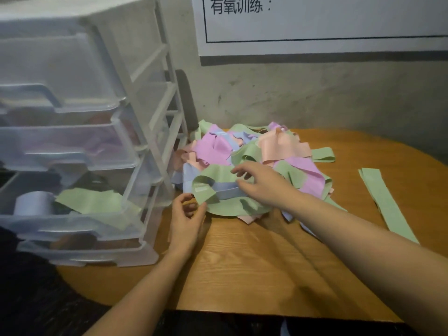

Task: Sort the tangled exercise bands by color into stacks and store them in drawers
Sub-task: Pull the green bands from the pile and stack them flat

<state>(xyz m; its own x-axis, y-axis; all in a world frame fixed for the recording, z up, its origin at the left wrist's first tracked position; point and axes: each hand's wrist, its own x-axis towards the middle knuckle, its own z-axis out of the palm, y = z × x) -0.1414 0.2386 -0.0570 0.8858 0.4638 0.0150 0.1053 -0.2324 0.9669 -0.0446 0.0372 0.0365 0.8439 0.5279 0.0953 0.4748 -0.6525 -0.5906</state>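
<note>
A tangled heap of exercise bands (254,161) in green, pink, peach and pale blue lies on the wooden table (254,263) against the wall. My left hand (186,214) pinches the near end of a looped green band (208,187) at the heap's front left. My right hand (257,183) reaches into the heap with curled fingers on the same green band, over a pale blue band (225,191). A clear plastic drawer unit (80,141) stands at the left; one pulled-out drawer (72,214) holds green bands and a pale blue roll.
A separate long green band (385,202) lies flat on the table to the right of the heap. A white sign with black print (322,23) hangs on the grey wall behind. The table's front edge runs near my body.
</note>
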